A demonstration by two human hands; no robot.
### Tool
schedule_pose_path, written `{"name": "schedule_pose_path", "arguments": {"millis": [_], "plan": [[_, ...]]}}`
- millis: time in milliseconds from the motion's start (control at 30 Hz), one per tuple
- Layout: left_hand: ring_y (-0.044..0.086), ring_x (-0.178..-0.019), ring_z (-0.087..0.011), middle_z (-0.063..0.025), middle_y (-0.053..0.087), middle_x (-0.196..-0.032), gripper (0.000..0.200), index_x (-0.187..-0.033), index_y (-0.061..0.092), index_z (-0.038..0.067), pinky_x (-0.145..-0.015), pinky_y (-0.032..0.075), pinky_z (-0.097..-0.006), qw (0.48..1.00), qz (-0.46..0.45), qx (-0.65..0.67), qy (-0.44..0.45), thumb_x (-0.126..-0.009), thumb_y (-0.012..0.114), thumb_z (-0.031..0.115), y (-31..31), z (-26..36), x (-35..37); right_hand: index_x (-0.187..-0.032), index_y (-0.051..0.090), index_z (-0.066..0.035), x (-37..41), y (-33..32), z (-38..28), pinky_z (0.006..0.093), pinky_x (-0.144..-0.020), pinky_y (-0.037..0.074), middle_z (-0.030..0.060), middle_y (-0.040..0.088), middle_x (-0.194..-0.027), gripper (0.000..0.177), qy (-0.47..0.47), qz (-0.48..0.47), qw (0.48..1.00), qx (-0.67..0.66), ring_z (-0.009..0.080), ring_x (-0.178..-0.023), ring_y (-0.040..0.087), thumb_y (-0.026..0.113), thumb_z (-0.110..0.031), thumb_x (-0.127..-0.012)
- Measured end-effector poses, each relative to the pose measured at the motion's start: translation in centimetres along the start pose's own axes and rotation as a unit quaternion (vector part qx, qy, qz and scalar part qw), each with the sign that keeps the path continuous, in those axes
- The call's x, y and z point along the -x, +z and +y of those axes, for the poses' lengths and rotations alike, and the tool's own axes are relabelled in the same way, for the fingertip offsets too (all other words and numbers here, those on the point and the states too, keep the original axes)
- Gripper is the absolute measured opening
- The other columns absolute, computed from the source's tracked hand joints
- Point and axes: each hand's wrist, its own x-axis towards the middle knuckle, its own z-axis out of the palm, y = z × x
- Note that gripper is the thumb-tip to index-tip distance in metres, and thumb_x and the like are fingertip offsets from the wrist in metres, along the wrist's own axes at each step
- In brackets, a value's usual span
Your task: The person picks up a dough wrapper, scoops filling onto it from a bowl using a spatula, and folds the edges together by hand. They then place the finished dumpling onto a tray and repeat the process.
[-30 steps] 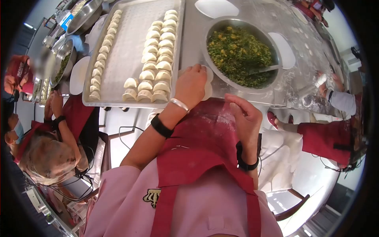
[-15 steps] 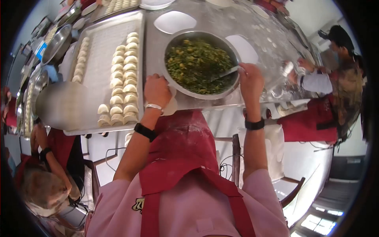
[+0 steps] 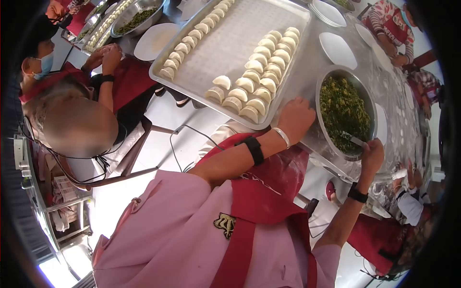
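At the near edge of the metal table (image 3: 314,57), the right hand (image 3: 372,156) is clamped on the handle of a flat utensil (image 3: 357,140), whose working end sits in the green filling (image 3: 342,108). The filling lies in the steel bowl (image 3: 317,103). Step in hand, as judged: working or loading the utensil. Any lift from this position would call for a firm grip, a level blade and clearance over the rim.

The left hand (image 3: 297,119) is apart from the right, positioned between the bowl and the tray (image 3: 230,53). Its back faces up and its fingers are curled toward the bowl; whether they enclose anything cannot be determined.

Arm pose: the left forearm extends obliquely across the front of the apron (image 3: 288,168), with a bracelet (image 3: 283,137) and a black band (image 3: 253,150) at the wrist. The right forearm rises from below toward the bowl's near rim, wrist banded, fingers closed at the handle end. Pale, crescent-shaped dumplings (image 3: 248,113) stand in rows on the tray, beside the left hand.
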Motion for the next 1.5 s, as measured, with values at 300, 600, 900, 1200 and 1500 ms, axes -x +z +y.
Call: {"name": "schedule_pose_path", "arguments": {"millis": [300,600,900,1200,1500], "plan": [[0.058,-0.098,-0.0293,-0.0097,0.060,-0.094,0.013,-0.088,0.068,0.006,-0.081,0.052,-0.0384,0.997,-0.036,0.064,0.036,-0.076,0.067,0.008,-4.4,-0.6,0.6,-0.093,0.066,-0.002,3.7,-3.5,-6.1,0.0403,-0.070,0.049,0.0151,0.068,-0.084,0.011,0.029,0.007,0.998,-0.059,0.0315,-0.076,0.066,0.069,-0.011,-0.086],[0.064,-0.098,-0.0349,-0.0128,0.067,-0.107,0.026,-0.103,0.067,0.001,-0.085,0.051,-0.0412,0.995,0.026,0.098,-0.018,-0.077,0.069,0.002,-14.5,-10.6,0.9,-0.093,0.067,-0.001,6.8,-4.1,-10.0,0.0317,-0.071,0.051,0.0088,0.067,-0.080,0.011,0.109,0.052,0.977,-0.177,0.0167,-0.072,0.063,0.070,-0.010,-0.088],[0.063,-0.101,-0.0334,-0.0127,0.067,-0.108,0.025,-0.104,0.071,0.005,-0.088,0.051,-0.0411,0.989,-0.132,0.047,-0.046,-0.081,0.063,0.004,-12.1,-21.9,3.3,-0.095,0.069,0.000,7.2,-3.6,-9.7,0.0314,-0.074,0.052,0.0084,0.070,-0.082,0.011,0.159,0.044,0.968,-0.187,0.0153,-0.075,0.065,0.069,-0.009,-0.088],[0.066,-0.091,-0.0308,-0.0123,0.066,-0.096,0.028,-0.102,0.074,0.005,-0.084,0.052,-0.0366,0.981,-0.173,0.060,-0.057,-0.075,0.068,-0.002,-12.1,-21.5,3.0,-0.095,0.068,0.000,7.5,-3.5,-9.2,0.0311,-0.077,0.052,0.0085,0.070,-0.084,0.012,0.174,0.030,0.963,-0.204,0.0162,-0.078,0.066,0.069,-0.010,-0.088],[0.066,-0.086,-0.0269,-0.0099,0.066,-0.094,0.027,-0.100,0.075,0.006,-0.080,0.052,-0.0338,0.984,-0.138,0.085,-0.075,-0.074,0.071,-0.003,-12.3,-21.4,3.4,-0.095,0.068,0.000,7.3,-3.3,-9.1,0.0310,-0.076,0.052,0.0078,0.070,-0.084,0.014,0.195,0.021,0.957,-0.215,0.0160,-0.079,0.066,0.068,-0.011,-0.088]]}}
